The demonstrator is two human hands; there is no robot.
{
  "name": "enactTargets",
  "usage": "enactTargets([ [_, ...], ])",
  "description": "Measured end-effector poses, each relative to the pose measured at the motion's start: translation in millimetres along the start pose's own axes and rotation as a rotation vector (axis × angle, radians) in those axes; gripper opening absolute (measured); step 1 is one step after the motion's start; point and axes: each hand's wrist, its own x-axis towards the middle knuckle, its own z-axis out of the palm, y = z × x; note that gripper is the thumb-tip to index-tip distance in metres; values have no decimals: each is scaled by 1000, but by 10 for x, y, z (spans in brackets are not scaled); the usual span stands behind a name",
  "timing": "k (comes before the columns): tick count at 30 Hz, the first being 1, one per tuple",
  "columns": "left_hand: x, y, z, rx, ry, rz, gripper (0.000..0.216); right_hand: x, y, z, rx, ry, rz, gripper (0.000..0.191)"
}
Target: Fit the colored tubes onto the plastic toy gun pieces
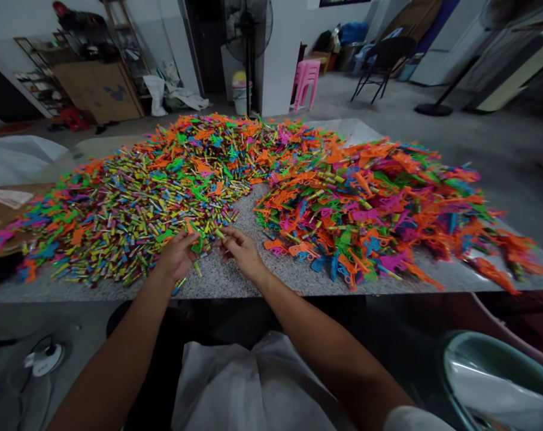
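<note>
My left hand [178, 256] is closed in a pinch on a green plastic toy gun [200, 244], whose far end sticks out past the fingertips. An orange piece [189, 225] shows just above that thumb; whether the hand holds it too, I cannot tell. Between the thumb and fingers of my right hand [243, 252] is a small yellow-green tube [220, 234], pointing toward the left hand. Both hands are just above the near edge of a pile of small printed tubes [136, 209]. To the right lies a heap of orange, pink, green and blue toy guns [379, 203].
The speckled grey table [226, 281] has its near edge just before my lap. A green-rimmed tub [455, 359] stands at lower right. Beyond the table are a standing fan [248, 27], pink stacked stools [306, 75] and a black chair [390, 54]. White sacking [24, 155] lies at left.
</note>
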Motion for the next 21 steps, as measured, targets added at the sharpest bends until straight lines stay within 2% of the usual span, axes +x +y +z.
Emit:
enactTargets([
  [6, -56, -37, 95, 67, -43, 52, 40, -31, 43, -2, -186, -14, -72, 38],
  [11, -69, -64, 152, 139, -54, 140, 40, -47, 50, -3, -216, -10, -92, 39],
  [17, -76, -97, 168, 186, -34, 214, 37, -85, -5, -23, -243, -27, -73, 38],
  [21, -91, -158, 209, 169, 31, 258, 37, -119, -8, -19, -323, -38, -88, 40],
])
